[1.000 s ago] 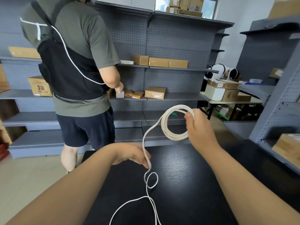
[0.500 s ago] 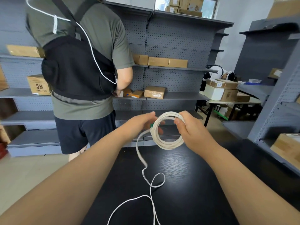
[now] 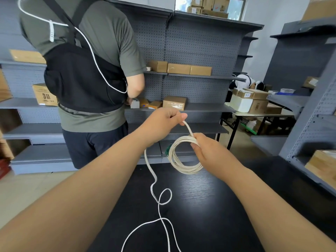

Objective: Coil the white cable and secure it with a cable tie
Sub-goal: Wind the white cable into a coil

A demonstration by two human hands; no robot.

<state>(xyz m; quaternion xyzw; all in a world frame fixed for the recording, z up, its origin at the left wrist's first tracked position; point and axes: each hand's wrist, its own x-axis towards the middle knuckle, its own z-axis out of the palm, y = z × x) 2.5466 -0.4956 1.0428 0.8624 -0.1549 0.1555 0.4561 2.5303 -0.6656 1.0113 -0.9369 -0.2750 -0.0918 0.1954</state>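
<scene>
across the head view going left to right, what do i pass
cardboard box on the left shelf → person in a green shirt → left hand → coiled white cable → right hand → white foam box → tan box on the right shelf

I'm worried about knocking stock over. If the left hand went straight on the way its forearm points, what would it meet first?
Probably the taped cardboard box on the grey shelf just beyond the left hand. Depth is unclear, and a gap seems to lie between.
</scene>
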